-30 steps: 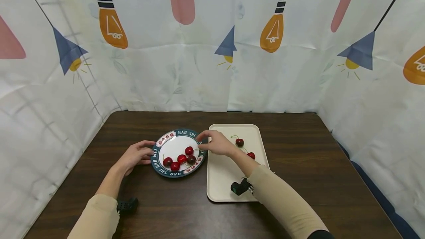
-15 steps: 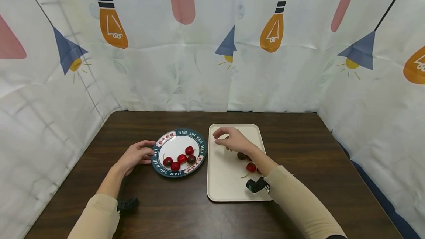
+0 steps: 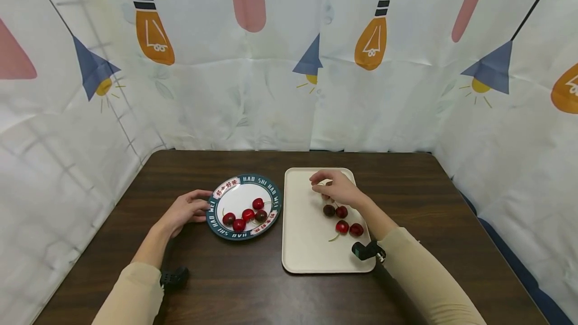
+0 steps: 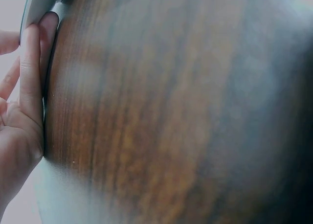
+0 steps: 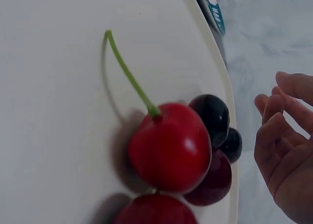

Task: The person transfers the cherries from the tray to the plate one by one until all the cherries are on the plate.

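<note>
My left hand (image 3: 184, 212) lies at the left rim of a round plate (image 3: 212, 222) with a teal lettered border. Its fingers (image 4: 32, 72) touch the rim and look fairly straight in the left wrist view. Several red and dark cherries (image 3: 248, 215) lie on the plate. My right hand (image 3: 338, 188) hovers above the far part of a cream tray (image 3: 300, 245), thumb and fingers apart and loosely bent, with no cherry visible between them. Below it, several cherries (image 3: 341, 227) sit on the tray's right side. One red cherry (image 5: 171, 148) with a green stem fills the right wrist view.
Plate and tray stand side by side on a dark wooden table (image 3: 235, 285), a narrow gap between them. A patterned white curtain (image 3: 271, 104) surrounds the table at the back and sides. Small black cameras (image 3: 368, 250) sit on the wrists.
My right hand has moved from the plate's right rim rightward over the tray, uncovering several cherries there. My left hand and the plate have stayed in place.
</note>
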Action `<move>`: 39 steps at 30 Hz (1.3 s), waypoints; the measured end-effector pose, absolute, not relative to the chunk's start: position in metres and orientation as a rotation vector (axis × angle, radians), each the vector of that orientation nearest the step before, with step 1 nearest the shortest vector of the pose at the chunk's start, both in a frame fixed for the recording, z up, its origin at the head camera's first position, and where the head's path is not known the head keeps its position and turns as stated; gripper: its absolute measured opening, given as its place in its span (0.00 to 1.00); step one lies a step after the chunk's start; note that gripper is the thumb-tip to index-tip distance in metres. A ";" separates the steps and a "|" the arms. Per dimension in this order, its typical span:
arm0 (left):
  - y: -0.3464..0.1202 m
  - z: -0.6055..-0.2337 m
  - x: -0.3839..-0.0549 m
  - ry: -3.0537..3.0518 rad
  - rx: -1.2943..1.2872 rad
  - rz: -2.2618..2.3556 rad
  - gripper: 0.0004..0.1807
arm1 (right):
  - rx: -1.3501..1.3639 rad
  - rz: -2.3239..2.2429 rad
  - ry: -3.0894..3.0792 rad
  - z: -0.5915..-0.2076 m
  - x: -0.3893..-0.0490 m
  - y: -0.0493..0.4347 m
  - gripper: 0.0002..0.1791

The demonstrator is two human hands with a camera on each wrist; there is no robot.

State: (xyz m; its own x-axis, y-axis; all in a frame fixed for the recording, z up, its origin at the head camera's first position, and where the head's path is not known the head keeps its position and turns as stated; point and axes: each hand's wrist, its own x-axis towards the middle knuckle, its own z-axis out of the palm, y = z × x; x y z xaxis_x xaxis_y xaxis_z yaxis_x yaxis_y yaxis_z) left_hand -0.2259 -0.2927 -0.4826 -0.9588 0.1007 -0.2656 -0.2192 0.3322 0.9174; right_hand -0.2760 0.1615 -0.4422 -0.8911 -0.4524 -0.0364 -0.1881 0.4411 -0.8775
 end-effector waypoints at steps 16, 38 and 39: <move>-0.294 -0.487 -0.228 2.323 -0.106 1.670 0.31 | -0.415 -1.411 2.514 -0.453 -0.276 0.194 0.17; -0.293 -0.484 -0.226 2.331 -0.111 1.674 0.31 | -0.349 -1.290 2.590 -0.469 -0.275 0.191 0.18; -0.293 -0.484 -0.226 2.328 -0.113 1.677 0.31 | -0.349 -1.294 2.587 -0.469 -0.275 0.191 0.18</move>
